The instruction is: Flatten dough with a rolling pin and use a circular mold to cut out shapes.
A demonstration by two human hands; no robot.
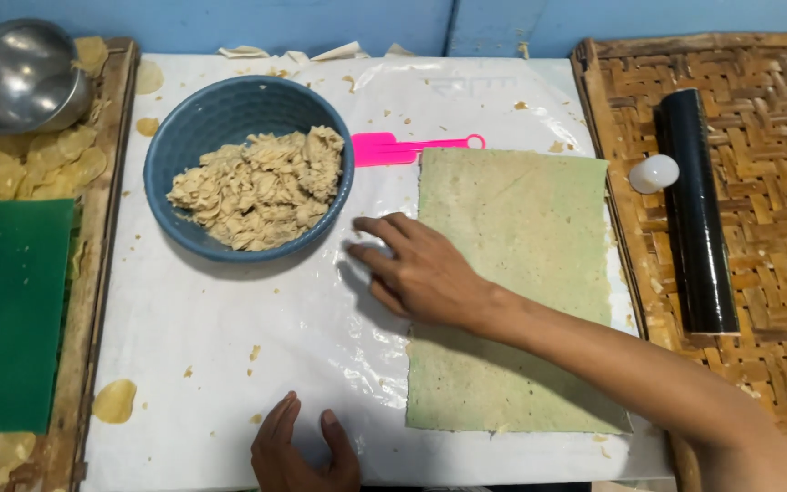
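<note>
Here, our right hand point(421, 273) lies flat, holding nothing, on plastic sheet point(229, 346); left hand point(298, 451) open at 6 o'clock; dough bowl point(229, 114) at 11.

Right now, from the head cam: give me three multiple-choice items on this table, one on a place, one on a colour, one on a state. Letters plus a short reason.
1. Where does the pink spatula lie?
A. between the blue bowl and the greenish sheet
B. inside the metal bowl
C. on the woven mat

2. What colour is the long roll on the woven mat?
A. white
B. black
C. red

3. How is the right hand?
A. gripping the spatula
B. lifted in the air
C. flat on the clear plastic, holding nothing

Answers: 1 A, it lies just right of the bowl, above the sheet's top edge. 2 B, dark and glossy. 3 C, fingers spread, palm down.
</note>
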